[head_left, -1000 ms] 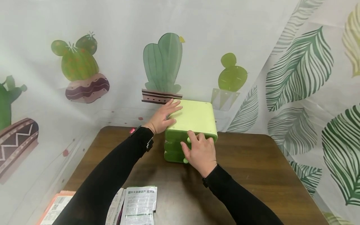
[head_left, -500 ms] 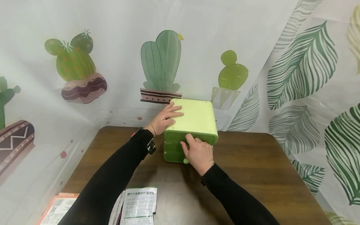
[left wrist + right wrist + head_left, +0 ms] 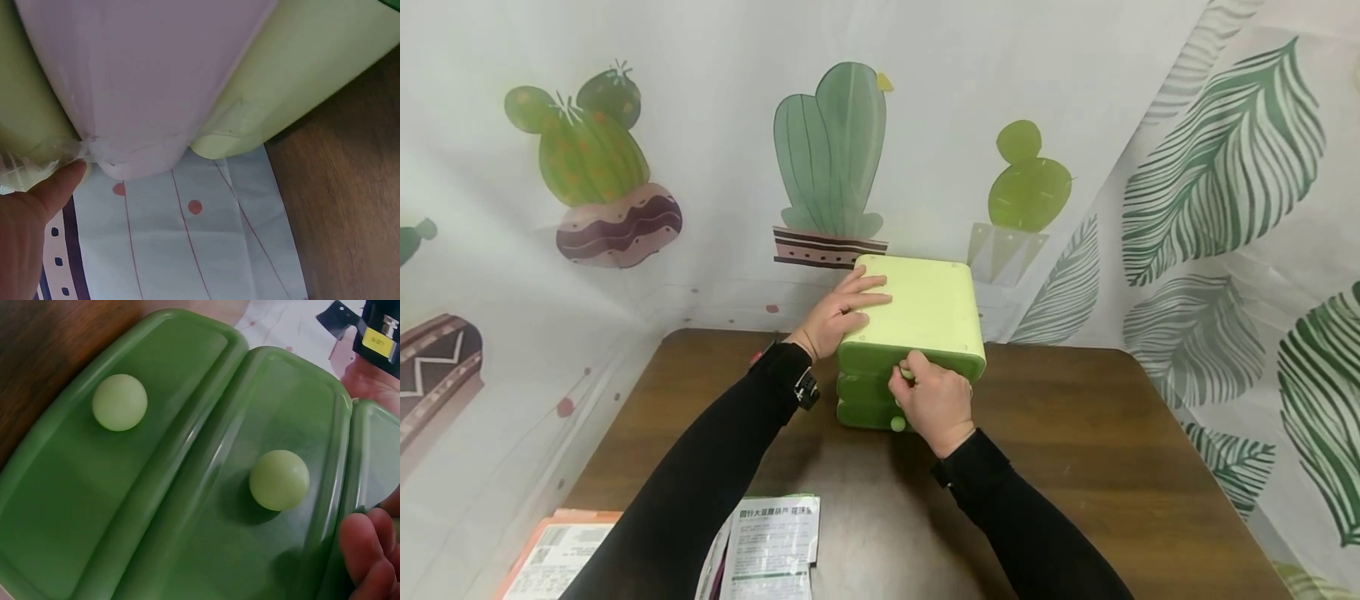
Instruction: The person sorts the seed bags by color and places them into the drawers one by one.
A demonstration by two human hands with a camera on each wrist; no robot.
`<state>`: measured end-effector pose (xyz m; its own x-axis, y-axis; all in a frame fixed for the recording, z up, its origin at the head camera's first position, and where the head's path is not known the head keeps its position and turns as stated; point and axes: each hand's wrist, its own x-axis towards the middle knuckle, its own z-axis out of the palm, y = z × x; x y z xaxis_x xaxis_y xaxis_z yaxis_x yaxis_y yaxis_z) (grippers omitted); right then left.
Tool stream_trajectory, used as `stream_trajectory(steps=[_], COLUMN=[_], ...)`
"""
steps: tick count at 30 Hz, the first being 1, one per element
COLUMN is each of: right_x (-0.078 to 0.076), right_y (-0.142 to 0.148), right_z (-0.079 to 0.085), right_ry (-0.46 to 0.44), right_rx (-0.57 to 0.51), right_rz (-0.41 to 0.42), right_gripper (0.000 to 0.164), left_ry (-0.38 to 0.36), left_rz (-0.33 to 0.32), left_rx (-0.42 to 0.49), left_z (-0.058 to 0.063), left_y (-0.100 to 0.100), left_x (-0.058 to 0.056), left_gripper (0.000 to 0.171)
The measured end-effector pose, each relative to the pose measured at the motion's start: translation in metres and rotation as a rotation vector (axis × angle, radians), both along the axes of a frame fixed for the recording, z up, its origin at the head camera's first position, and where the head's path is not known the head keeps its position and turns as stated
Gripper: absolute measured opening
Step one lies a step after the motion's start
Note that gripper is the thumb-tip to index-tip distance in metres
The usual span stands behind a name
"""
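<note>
A small drawer cabinet (image 3: pixel 921 304) with a pale yellow-green top and dark green drawer fronts stands at the back of the table. My left hand (image 3: pixel 835 315) rests on its top left edge, fingers spread over the top. With curled fingers my right hand (image 3: pixel 936 400) pinches the round knob (image 3: pixel 907 372) of the top drawer. In the right wrist view, the bottom drawer's knob (image 3: pixel 120 402) and the middle drawer's knob (image 3: pixel 279 480) show; all drawer fronts look flush. The left wrist view shows the cabinet's side, a pinkish section (image 3: pixel 150 81) between pale green ones, with clear tape across.
Printed packets (image 3: pixel 771 542) lie at the front left of the brown table (image 3: pixel 1060 467), beside an orange-edged packet (image 3: pixel 561 554) partly behind the left sleeve. A curtain (image 3: pixel 715 150) printed with cacti and leaves hangs right behind the cabinet.
My right hand has gone from loosely spread fingers in front of the top drawer to pinching its knob. The left hand stays on the cabinet's top. The head view has shifted slightly.
</note>
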<state>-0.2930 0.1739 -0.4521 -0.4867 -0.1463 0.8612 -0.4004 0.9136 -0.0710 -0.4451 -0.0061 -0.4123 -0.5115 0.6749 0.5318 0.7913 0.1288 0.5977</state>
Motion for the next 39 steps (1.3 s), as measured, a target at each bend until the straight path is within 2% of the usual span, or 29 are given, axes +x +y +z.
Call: stream_trajectory(steps=[8, 22, 30, 39], right_x=[0.004, 0.012, 0.018, 0.025], right_y=[0.001, -0.003, -0.004, -0.006], right_z=[0.005, 0.009, 0.006, 0.0], right_ry=[-0.036, -0.04, -0.04, -0.03], right_rx=[-0.003, -0.031, -0.043, -0.046], right_rz=[0.015, 0.019, 0.01, -0.002], right_gripper=[0.023, 0.021, 0.019, 0.021], left_ry=[0.008, -0.004, 0.019, 0.013], left_rz=[0.012, 0.008, 0.009, 0.008], left_rx=[0.007, 0.036, 0.041, 0.056], left_z=[0.001, 0.003, -0.001, -0.003], left_y=[0.001, 0.001, 0.003, 0.002], left_x=[0.002, 0.001, 0.0, 0.001], left_gripper=[0.05, 0.05, 0.049, 0.048])
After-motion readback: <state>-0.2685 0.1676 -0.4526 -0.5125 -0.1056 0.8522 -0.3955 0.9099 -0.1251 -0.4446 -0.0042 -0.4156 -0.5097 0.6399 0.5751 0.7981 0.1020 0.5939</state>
